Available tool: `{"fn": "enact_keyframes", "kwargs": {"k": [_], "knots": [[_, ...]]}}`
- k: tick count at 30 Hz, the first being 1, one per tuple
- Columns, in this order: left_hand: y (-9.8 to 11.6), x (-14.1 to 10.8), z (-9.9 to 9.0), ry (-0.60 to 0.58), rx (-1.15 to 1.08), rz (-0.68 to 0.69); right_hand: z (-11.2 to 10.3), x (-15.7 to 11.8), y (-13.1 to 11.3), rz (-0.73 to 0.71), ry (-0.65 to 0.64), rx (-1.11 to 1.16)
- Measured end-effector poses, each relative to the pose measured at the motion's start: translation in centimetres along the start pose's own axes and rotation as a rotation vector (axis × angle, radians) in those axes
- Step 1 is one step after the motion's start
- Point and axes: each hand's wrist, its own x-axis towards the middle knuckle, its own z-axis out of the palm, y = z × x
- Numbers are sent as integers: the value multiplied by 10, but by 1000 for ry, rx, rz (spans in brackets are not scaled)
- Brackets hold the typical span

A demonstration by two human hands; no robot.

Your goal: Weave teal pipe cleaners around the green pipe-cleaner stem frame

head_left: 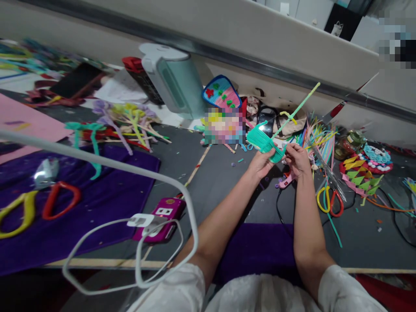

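My left hand (pixel 261 164) pinches the lower edge of a teal pipe-cleaner piece (pixel 260 138), made of rows laid side by side into a flat, curved shape. At its right end my right hand (pixel 297 159) closes its fingertips on the same piece. A pale green fuzzy stem (pixel 297 108) with a short yellow cross-piece slants up and right from behind it. Under my right hand lies a pink glue gun (pixel 286 181) with a black cord, partly hidden. Small purple bits are scattered close by on the grey table.
Scissors (pixel 329 201) with yellow and red handles lie at right, beside bundled pipe cleaners (pixel 325 134). A pale jug (pixel 177 82) stands at the back. A white cable (pixel 156 173) crosses the left foreground near a magenta power strip (pixel 162 219). Larger scissors (pixel 61 199) rest on purple cloth.
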Motion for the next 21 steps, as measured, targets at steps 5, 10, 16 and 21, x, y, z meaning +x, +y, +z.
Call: {"fn": "enact_keyframes", "kwargs": {"k": [5, 10, 16, 21], "knots": [[-1, -3, 6, -5, -32, -65, 0, 1, 0, 11, -31, 51], [-5, -1, 8, 72, -69, 3, 0, 4, 6, -11, -11, 22], [-7, 5, -5, 112, -7, 9, -11, 12, 18, -107, 35, -350], [14, 15, -28, 220, 113, 55, -19, 13, 16, -189, 105, -447]]}}
